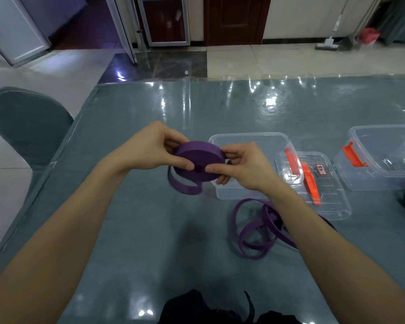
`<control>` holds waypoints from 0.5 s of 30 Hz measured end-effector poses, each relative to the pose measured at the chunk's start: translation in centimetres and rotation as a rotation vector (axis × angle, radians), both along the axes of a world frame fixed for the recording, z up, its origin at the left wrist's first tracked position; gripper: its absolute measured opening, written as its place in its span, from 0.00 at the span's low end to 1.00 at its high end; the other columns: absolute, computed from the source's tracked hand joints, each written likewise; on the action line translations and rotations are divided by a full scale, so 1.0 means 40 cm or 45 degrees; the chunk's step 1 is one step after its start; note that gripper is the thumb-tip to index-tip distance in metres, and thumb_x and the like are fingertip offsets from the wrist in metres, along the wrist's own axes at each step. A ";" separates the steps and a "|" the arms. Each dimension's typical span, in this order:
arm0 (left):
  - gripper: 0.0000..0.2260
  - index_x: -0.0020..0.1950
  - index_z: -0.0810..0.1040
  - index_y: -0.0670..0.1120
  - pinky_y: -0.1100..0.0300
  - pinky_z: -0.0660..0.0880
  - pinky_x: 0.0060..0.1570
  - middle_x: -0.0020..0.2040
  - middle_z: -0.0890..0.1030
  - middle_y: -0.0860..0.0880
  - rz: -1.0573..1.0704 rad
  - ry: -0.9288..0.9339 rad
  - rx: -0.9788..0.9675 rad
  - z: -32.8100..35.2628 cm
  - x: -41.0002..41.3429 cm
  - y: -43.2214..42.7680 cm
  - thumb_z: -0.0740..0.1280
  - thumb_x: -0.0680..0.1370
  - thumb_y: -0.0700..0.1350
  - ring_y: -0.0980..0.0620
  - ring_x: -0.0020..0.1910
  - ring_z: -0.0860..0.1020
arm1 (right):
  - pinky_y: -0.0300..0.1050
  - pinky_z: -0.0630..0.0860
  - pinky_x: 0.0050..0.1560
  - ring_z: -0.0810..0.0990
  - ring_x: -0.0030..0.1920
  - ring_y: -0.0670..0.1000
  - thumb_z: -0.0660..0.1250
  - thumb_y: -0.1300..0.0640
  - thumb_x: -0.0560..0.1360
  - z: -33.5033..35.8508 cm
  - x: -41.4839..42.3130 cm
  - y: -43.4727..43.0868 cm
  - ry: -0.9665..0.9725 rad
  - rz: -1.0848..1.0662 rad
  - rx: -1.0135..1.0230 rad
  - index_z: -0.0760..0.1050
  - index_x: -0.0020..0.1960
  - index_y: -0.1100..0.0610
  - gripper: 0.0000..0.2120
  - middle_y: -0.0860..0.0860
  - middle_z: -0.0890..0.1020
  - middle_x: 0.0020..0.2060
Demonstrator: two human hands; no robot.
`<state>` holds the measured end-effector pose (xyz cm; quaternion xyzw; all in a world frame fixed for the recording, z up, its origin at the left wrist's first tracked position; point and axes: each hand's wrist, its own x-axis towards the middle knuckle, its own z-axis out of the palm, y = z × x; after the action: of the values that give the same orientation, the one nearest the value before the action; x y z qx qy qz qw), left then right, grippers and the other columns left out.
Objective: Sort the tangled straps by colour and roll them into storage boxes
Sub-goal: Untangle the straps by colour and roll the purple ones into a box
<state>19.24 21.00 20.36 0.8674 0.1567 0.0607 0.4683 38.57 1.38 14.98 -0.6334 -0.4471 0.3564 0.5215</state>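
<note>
The rolling step is being carried out: a purple strap roll [200, 160] is being held up above the table [150, 242], just in front of the left end of the nearer clear storage box [248, 137], which is standing open. The roll is being gripped from both sides. The left hand [150, 148] is curled round its left edge with the thumb pressed on the near face, and the right hand [241, 169] is pinching the right edge, its thumb laid beside the centre hole. A loop of unrolled strap [185, 187] is hanging below the roll, and the rest of the tail [255, 232] is lying in loose coils on the table to the near right, partly hidden under the right forearm. The lid [332, 206], with orange latches, is lying just right of the box, and a second open box [372, 178] is standing further right. The purple strap is judged to be mostly wound but not finished — the next move is likely to call for the roll to be turned while the slack is being fed in flat and tight, before anything is set into the box.
</note>
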 end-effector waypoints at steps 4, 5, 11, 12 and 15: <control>0.19 0.57 0.91 0.52 0.58 0.85 0.57 0.52 0.91 0.46 0.164 -0.220 -0.349 -0.054 -0.024 0.012 0.86 0.67 0.51 0.48 0.53 0.90 | 0.51 0.88 0.40 0.88 0.36 0.64 0.83 0.55 0.71 -0.016 0.017 -0.005 0.256 -0.058 0.122 0.88 0.58 0.59 0.18 0.61 0.89 0.46; 0.21 0.56 0.91 0.53 0.58 0.85 0.57 0.52 0.90 0.45 0.205 -0.273 -0.412 -0.066 -0.023 0.003 0.87 0.65 0.53 0.48 0.53 0.90 | 0.50 0.87 0.40 0.88 0.36 0.63 0.83 0.56 0.72 -0.021 0.014 -0.006 0.307 -0.073 0.145 0.88 0.58 0.59 0.16 0.62 0.89 0.46; 0.22 0.55 0.91 0.50 0.57 0.86 0.53 0.51 0.90 0.43 0.369 -0.363 -0.553 -0.113 0.001 -0.033 0.88 0.63 0.54 0.46 0.51 0.90 | 0.47 0.86 0.37 0.88 0.34 0.59 0.82 0.55 0.70 -0.090 -0.032 0.002 0.606 -0.136 0.184 0.87 0.57 0.56 0.16 0.62 0.89 0.47; 0.22 0.54 0.91 0.49 0.56 0.86 0.53 0.50 0.90 0.43 0.368 -0.317 -0.520 -0.109 -0.001 -0.030 0.88 0.63 0.54 0.45 0.51 0.90 | 0.48 0.86 0.37 0.89 0.35 0.61 0.82 0.55 0.70 -0.099 -0.032 0.000 0.610 -0.099 0.125 0.85 0.60 0.57 0.19 0.61 0.89 0.48; 0.18 0.52 0.92 0.51 0.56 0.86 0.53 0.46 0.91 0.47 0.271 -0.067 -0.291 -0.087 -0.009 -0.018 0.87 0.65 0.52 0.47 0.48 0.90 | 0.50 0.85 0.34 0.89 0.36 0.64 0.88 0.47 0.66 -0.093 -0.009 -0.004 0.273 0.045 -0.180 0.82 0.66 0.51 0.32 0.51 0.88 0.56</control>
<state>18.89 20.28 16.89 0.7851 0.2411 0.1146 0.5590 38.23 1.23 11.25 -0.6189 -0.3737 0.4619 0.5138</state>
